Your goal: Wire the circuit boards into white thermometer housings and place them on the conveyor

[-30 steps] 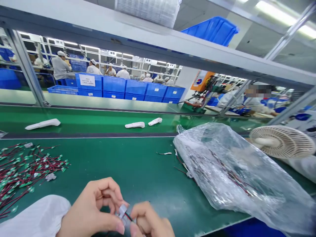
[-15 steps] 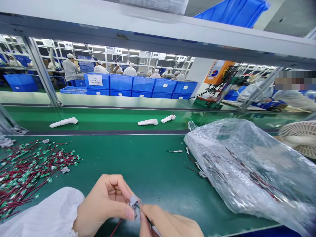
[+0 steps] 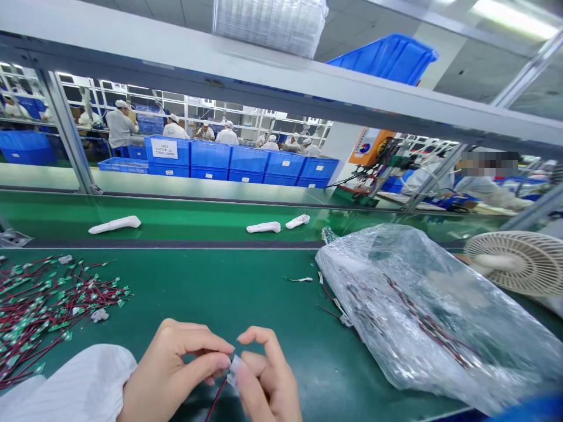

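Note:
Low in the middle, both of my hands meet over the green bench at a small grey plastic part (image 3: 235,364). My left hand (image 3: 176,363) pinches its left side between thumb and index fingertip. The thumb of my right hand (image 3: 270,375) presses on the part from the right; the index finger is raised and bent, the other fingers curled behind. A dark red wire (image 3: 216,401) hangs below the part. My fingers hide much of the part and whatever is attached to it.
Left lies a pile of red wires with small green boards (image 3: 57,310), with a loose grey part (image 3: 99,315) beside it. A clear plastic bag (image 3: 417,310) holding wires covers the right side, near a fan (image 3: 519,261). White handle-shaped shells (image 3: 115,224) lie on the green strip behind.
My right hand has shifted left and turned upright, its index finger lifting away. The black cable it held is out of sight. The view has tilted up and turned slightly right.

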`<state>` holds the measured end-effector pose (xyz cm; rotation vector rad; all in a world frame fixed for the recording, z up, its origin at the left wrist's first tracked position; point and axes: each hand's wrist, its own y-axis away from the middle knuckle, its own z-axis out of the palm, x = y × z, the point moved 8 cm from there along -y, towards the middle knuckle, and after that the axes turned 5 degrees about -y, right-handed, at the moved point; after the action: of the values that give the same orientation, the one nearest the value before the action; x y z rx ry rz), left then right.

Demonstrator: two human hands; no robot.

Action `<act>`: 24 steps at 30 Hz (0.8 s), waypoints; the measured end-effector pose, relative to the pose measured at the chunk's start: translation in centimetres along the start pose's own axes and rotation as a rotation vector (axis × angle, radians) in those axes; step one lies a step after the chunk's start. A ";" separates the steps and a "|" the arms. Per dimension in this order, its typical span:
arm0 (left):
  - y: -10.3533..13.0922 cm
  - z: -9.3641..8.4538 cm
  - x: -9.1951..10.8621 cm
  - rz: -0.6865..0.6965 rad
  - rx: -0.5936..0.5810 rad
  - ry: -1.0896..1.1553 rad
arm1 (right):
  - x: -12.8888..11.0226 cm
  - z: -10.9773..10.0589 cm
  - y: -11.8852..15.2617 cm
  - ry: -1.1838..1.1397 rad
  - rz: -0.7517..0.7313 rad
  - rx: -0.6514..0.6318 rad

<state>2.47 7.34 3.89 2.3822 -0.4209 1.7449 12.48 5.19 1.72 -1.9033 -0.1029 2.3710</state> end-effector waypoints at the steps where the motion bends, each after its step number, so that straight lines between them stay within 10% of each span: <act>1: -0.1 -0.2 0.8 0.079 0.004 -0.125 | 0.0 0.0 -0.3 0.061 0.022 -0.056; 9: 0.0 -1.5 7.6 0.608 0.099 -0.611 | -1.0 -0.3 -1.6 0.194 -0.031 -0.349; 17: -3.3 -0.3 3.7 0.323 0.029 -0.020 | -1.8 -1.8 -3.1 0.100 -0.169 -0.138; 24: -8.1 -0.6 5.0 0.510 0.088 -0.172 | -3.3 -3.3 -9.7 0.454 -0.272 -0.177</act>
<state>5.91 14.55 9.15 2.6660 -1.0780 1.7687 16.76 14.35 5.28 -2.2843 -0.5106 1.7643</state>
